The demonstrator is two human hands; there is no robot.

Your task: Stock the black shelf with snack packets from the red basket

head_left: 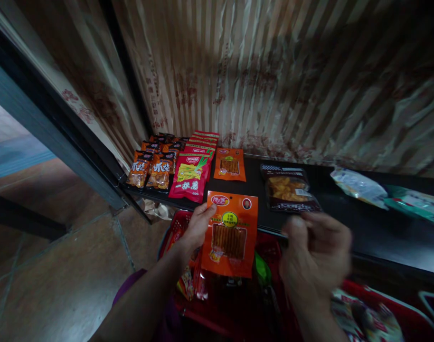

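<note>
My left hand (199, 225) is closed on the left edge of an orange snack packet (230, 232), thumb on its front. The packet is upright, with a window showing brown strips, above a red basket (202, 311). My right hand (315, 261) is to the right of it, slightly blurred, its fingers curled in with nothing visible in them. Just beyond that hand, a dark bag of golden chips (287, 188) lies on the black shelf (327, 228). A similar orange packet (230, 165) lies on the shelf behind the held one.
Red packets (191, 178) overlap in a row at the shelf's left, beside several small black-and-orange packets (160, 171). Farther right lie a white packet (359, 186) and a green packet (416, 203). A second red basket (398, 304) holds more packages. A metal post (42, 123) stands left.
</note>
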